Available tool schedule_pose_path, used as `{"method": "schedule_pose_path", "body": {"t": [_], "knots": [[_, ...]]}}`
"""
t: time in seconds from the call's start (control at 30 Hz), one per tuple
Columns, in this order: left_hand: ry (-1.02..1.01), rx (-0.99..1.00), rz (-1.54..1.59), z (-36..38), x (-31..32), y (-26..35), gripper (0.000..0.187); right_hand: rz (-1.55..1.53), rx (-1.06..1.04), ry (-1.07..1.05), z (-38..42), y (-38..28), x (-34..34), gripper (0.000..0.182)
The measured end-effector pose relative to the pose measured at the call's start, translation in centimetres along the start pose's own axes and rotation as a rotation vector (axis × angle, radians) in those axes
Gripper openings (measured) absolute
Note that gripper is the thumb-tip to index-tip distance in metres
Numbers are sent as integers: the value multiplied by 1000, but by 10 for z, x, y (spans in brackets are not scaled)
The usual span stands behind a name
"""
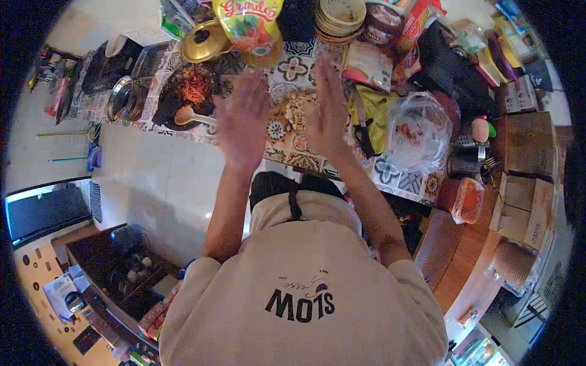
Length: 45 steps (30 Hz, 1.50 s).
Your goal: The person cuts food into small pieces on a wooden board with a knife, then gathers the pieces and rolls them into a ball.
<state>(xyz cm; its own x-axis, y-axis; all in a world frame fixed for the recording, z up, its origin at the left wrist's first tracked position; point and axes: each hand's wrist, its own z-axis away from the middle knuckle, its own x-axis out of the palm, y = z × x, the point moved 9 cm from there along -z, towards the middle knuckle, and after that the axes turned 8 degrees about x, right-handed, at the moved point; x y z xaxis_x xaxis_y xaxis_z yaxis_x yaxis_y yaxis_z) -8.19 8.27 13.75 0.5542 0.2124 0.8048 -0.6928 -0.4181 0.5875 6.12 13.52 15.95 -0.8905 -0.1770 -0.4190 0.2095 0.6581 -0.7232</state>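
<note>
My left hand (243,122) is held up over the table edge, fingers stretched, holding nothing. Facing it, my right hand (328,116) is also raised with its fingers extended and nothing in it. Between and beyond the hands lie small pale chopped pieces (295,110) on the patterned tablecloth (293,68). Left of my left hand sits a dark shallow bowl (166,105) with a red-orange chopped mixture (194,85). A pale spoon (185,115) rests in it, its handle reaching toward my left hand. A yellow-green cloth or bag (375,107) lies right of my right hand.
A gold lidded pot (205,41), a colourful Grandeo pouch (250,27) and stacked bowls (339,18) stand along the back. To the right are a clear plastic bag (421,131), a metal container with forks (467,160) and cardboard boxes (528,143). A glass bowl (124,97) sits left.
</note>
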Motion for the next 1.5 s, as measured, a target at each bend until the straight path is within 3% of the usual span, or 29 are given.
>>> {"method": "schedule_pose_path", "body": {"t": [0.03, 0.07, 0.17, 0.27, 0.3, 0.37, 0.43, 0.47, 0.5, 0.53, 0.57, 0.63, 0.67, 0.7, 0.73, 0.77, 0.8, 0.83, 0.9, 0.97, 1.0, 1.03, 1.07, 1.1, 1.13, 1.2, 1.23, 1.3, 1.5], "knots": [[-13, -54, 14, 7, -2, -11, 76, -103, -19, 24, -2, -27, 5, 71], [-26, -110, 25, 18, -1, -24, 76, -28, -304, -162, 19, -37, 52, 78], [-66, -109, -6, 37, 1, -4, 77, 112, -176, -337, 40, 0, 89, 77], [-69, -70, 226, 52, -44, 43, 78, 202, 36, -91, 29, 11, 65, 74], [-11, -111, 172, 59, -66, 50, 78, 237, 109, 9, 17, -8, 50, 74], [111, -185, 73, 80, -121, 55, 79, 101, -16, 28, 11, -85, 56, 76], [-8, -221, 348, 101, -131, 60, 74, -133, -140, -32, 28, -158, 95, 75], [-131, -182, 422, 110, -116, 70, 73, 304, -153, -478, 59, -172, 173, 73], [-254, -143, 494, 122, -107, 85, 72, 307, -216, -622, 95, -161, 212, 71], [-64, -278, 311, 138, -148, 76, 69, 299, -274, -768, 133, -151, 249, 70], [-70, -309, 452, 158, -180, 83, 68, -150, -376, -606, 155, -144, 243, 70], [-105, -354, 733, 183, -233, 101, 65, 160, -361, -724, 182, -117, 266, 67], [235, -362, 104, 195, -235, 132, 61, 120, -202, -723, 191, -90, 267, 60], [190, -211, -79, 202, -254, 155, 59, 76, -34, -724, 206, -64, 264, 54], [418, -136, -26, 216, -265, 188, 55, 213, 218, -907, 231, -26, 269, 49], [249, -34, 98, 236, -301, 214, 52, 358, 466, -1080, 256, 7, 267, 44], [552, -36, -205, 253, -314, 251, 49, 401, 524, -1081, 264, 13, 261, 40], [653, 28, -130, 273, -335, 274, 40, 443, 575, -1089, 275, 20, 255, 38], [665, 200, -284, 310, -382, 316, 28, 440, 463, -1150, 343, 93, 268, 39], [784, 316, -26, 340, -391, 339, 27, 531, 466, -1375, 391, 138, 272, 48], [844, 412, 106, 349, -396, 350, 28, 503, 330, -1347, 414, 173, 271, 44], [1236, 395, 21, 378, -421, 345, 33, 626, 365, -1648, 451, 217, 285, 39], [988, 459, -155, 386, -435, 353, 34, 677, 359, -1784, 464, 235, 295, 39], [1046, 284, -409, 414, -474, 337, 34, 707, 335, -1850, 460, 237, 304, 39], [1164, 310, -678, 427, -470, 337, 25, 742, 291, -1898, 447, 242, 320, 39], [1002, 532, -869, 428, -455, 344, 22, 786, 156, -1962, 418, 236, 365, 39], [1125, 223, -916, 441, -439, 342, 37, 803, 64, -1990, 403, 233, 392, 39], [1192, 157, -1090, 466, -443, 331, 42, 804, -115, -2025, 380, 223, 453, 39], [1531, 75, -689, 553, -469, 272, 37, 634, -681, -2003, 327, 149, 652, 40]]}}
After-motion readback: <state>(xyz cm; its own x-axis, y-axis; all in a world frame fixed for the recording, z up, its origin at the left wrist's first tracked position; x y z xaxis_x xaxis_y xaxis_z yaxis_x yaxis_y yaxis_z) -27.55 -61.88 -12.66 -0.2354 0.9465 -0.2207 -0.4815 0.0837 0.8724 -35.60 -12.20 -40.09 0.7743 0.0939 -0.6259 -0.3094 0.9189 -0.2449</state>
